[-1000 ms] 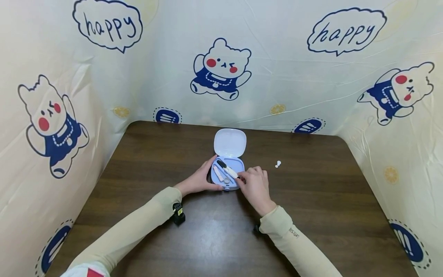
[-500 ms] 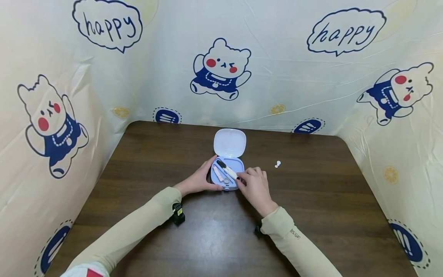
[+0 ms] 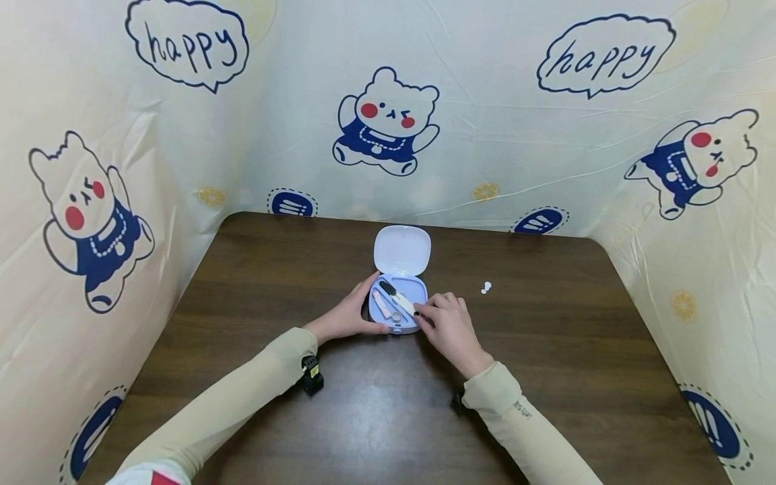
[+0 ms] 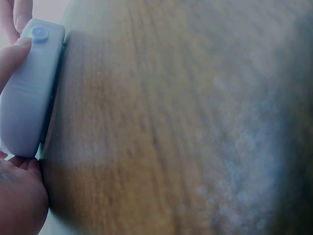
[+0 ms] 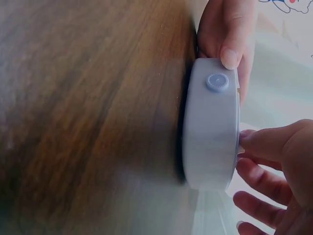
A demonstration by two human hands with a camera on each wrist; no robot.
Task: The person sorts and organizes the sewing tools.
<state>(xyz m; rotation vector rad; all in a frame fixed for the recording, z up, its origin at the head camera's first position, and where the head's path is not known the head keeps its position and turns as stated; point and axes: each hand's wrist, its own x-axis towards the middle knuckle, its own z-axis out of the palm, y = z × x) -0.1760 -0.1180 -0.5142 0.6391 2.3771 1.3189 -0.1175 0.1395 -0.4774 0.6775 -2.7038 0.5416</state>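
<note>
A small light-blue case (image 3: 393,329) stands on the dark wood table with its pale lid (image 3: 403,250) raised. My left hand (image 3: 348,314) grips the case at its left side, the thumb along the front by the round button (image 5: 217,82). Inside lie a pale pink stick (image 3: 382,304), a small round piece (image 3: 397,316) and a slim white stick with a black end (image 3: 397,296). My right hand (image 3: 448,328) pinches the near end of that white stick between thumb and forefinger at the case's right rim. In the right wrist view, the stick is mostly hidden behind the case wall.
Two small white pieces (image 3: 486,287) lie on the table (image 3: 545,337) to the right of the case. A printed curtain (image 3: 473,135) closes off the back and both sides.
My right wrist has shifted slightly to the right, its fingertips staying at the case rim. The near end of the white stick sits a little lower in the case. My left hand stays put.
</note>
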